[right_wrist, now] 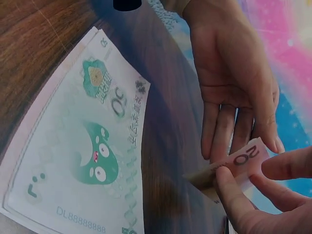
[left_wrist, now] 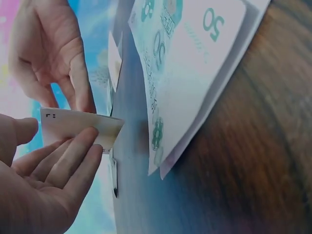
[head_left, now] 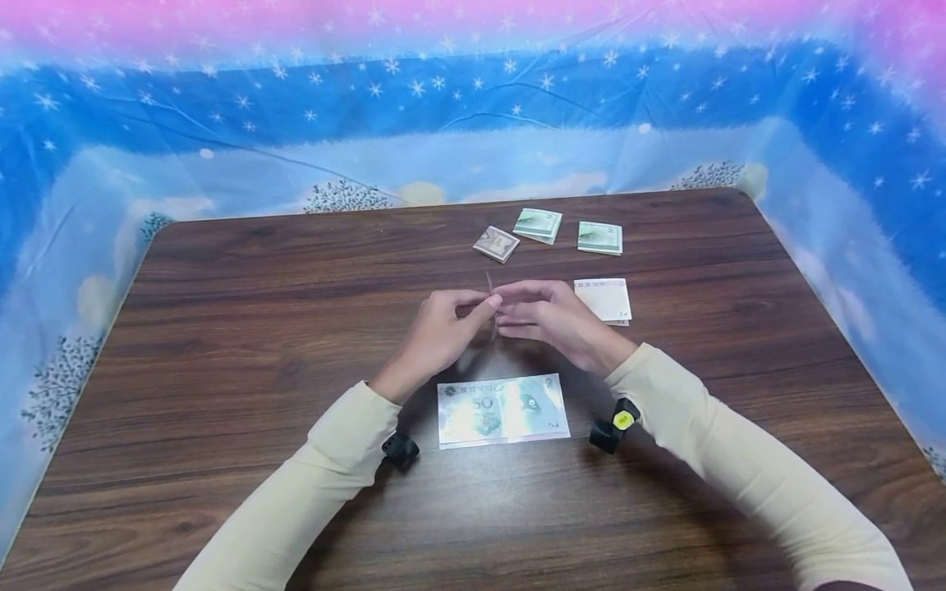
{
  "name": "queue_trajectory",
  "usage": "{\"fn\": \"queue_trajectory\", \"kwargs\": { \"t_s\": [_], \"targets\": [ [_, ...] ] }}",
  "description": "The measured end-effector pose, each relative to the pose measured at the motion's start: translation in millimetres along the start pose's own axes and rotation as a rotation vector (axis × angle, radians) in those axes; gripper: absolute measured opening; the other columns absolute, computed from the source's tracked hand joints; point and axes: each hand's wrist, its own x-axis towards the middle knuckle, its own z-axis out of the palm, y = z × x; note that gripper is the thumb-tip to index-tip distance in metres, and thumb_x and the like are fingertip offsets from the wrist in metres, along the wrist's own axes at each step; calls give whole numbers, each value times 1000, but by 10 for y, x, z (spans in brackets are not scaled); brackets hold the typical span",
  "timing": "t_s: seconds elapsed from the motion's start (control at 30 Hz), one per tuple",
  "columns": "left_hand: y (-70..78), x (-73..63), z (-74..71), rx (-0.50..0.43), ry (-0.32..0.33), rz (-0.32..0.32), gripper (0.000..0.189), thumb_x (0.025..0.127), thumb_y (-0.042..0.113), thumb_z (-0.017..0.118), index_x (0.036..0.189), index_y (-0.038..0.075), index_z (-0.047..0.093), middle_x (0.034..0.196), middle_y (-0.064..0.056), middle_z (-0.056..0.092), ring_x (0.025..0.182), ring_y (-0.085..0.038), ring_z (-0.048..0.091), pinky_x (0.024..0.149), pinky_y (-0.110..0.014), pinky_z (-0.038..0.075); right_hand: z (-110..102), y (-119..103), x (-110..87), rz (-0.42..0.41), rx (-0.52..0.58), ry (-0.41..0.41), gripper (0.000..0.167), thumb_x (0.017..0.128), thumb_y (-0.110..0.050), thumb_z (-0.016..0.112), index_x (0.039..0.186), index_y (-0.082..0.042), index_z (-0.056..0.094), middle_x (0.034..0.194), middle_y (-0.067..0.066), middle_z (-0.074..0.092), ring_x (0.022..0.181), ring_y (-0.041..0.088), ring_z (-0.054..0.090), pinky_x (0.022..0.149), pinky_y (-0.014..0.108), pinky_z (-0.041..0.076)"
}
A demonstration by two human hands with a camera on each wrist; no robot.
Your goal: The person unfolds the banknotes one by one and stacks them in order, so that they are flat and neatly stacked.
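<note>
One brown table (head_left: pixel 222 345) sits beneath the left hand (head_left: pixel 436 328) and right hand (head_left: pixel 550 320). Nearer the camera lies a 50 note (head_left: pixel 504 410); by the right hand, a pale folded note (head_left: pixel 604 299); pinched in both hands above the table, a 20 note (right_wrist: pixel 251 158); beyond, two green folded notes (head_left: pixel 538 222) and a brown note (head_left: pixel 496 244).

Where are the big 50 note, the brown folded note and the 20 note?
Big 50 note (head_left: pixel 504 411): head view, middle of its printed face.
Brown folded note (head_left: pixel 496 244): head view, middle of its top side.
20 note (right_wrist: pixel 239 164): right wrist view, beside its printed number.
</note>
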Motion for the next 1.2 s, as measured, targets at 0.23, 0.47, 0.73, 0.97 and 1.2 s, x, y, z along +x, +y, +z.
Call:
{"fn": "queue_trajectory", "kwargs": {
  "t_s": [0.23, 0.47, 0.73, 0.97, 1.2],
  "targets": [
    [-2, -58, -41, -178, 10, -60, 34, 98, 28, 70, 119, 1, 73, 113, -10, 75, 108, -19, 70, 93, -35, 55, 37, -28, -64, -20, 19, -9, 39, 98, 4, 57, 137, 8, 54, 121, 20, 66, 106, 26, 68, 98, 38, 54],
    [12, -135, -113, -320, -33, -117, 34, 96, 25, 73, 121, 2, 73, 116, -11, 74, 113, -21, 68, 99, -39, 52, 54, -39, -122, -43, 73, -8, 36, 100, -3, 60, 133, 11, 55, 116, 17, 70, 102, 24, 71, 97, 40, 54],
    [68, -205, -146, -335, -64, -156, 31, 96, 23, 73, 121, 4, 73, 114, -9, 74, 111, -20, 69, 100, -39, 51, 72, -43, -182, -47, 20, 12, 38, 98, -8, 66, 131, 8, 57, 126, 22, 62, 109, 27, 68, 96, 38, 54],
    [109, -263, -147, -357, -51, -178, 39, 96, 4, 64, 135, -1, 60, 119, -20, 71, 110, -28, 69, 93, -40, 56, 55, -39, -207, -39, -15, 42, 42, 95, 4, 62, 135, 10, 52, 122, 20, 63, 99, 21, 69, 92, 37, 57],
    [101, -344, -181, -345, 1, -166, 50, 91, -5, 66, 139, 6, 58, 112, -21, 72, 89, -24, 71, 75, -43, 61, -14, -24, -253, -42, -87, 77, 40, 92, 7, 58, 132, 11, 54, 109, 13, 69, 89, 17, 70, 83, 32, 59]
  ]
}}
